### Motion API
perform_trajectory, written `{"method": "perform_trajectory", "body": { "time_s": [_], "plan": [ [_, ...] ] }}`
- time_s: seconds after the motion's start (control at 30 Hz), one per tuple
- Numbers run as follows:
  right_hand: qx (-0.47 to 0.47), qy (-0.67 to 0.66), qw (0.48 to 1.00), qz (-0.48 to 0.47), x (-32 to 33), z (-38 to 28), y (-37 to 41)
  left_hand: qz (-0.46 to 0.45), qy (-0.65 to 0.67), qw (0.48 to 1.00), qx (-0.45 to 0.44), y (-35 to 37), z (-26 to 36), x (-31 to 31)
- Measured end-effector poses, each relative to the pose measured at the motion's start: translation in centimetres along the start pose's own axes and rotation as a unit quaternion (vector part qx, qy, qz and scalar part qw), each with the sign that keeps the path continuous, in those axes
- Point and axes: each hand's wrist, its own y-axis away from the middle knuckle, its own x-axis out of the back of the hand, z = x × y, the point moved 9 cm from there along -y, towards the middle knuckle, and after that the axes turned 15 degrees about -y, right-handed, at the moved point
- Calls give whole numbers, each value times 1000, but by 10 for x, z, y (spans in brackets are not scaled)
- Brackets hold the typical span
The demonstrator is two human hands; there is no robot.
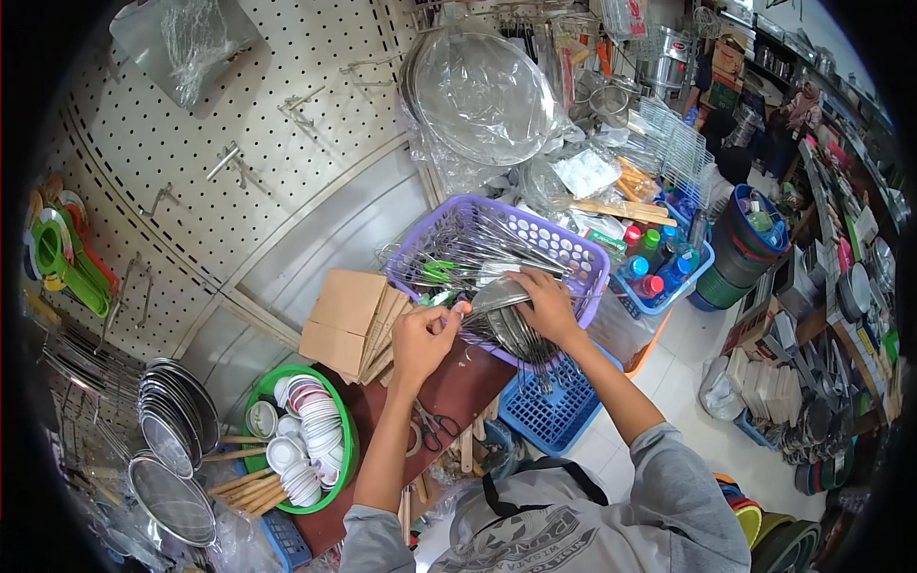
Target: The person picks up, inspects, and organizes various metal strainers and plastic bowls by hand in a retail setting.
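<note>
Over the near edge of a purple basket (594,253), my right hand (548,306) is closed on a rounded metal utensil (501,294), its fingers on the top side. My left hand (426,336) is just left of it, thumb and fingertips pinched together near the utensil's left end; what they hold is too small to name. Inside the basket lie many thin metal utensils (478,244) and a bright green item (438,271). Below my hands more metal utensils (516,336) hang at the basket's near side.
Cardboard pieces (346,320) stand left of the basket. A green tub (354,449) of white spoons and dishes is at lower left, with scissors (435,427) on the brown table (382,475). Blue baskets (549,406) and bottles (673,275) are right. People (805,107) are far off.
</note>
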Motion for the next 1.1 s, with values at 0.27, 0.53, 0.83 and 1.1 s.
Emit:
{"method": "perform_trajectory", "body": {
  "time_s": [0.27,0.53,0.83,1.1],
  "plan": [
    [30,-58,997,39,2,20,-8,-4,49,998,30,-22,18,-1],
    [41,-73,994,65,8,25,-13,-40,251,967,-21,-20,11,-18],
    [119,14,986,119,14,-2,-6,-85,218,968,-88,-6,29,-5],
    [189,34,969,153,32,-29,-13,-100,237,964,-64,1,4,1]
  ]
}}
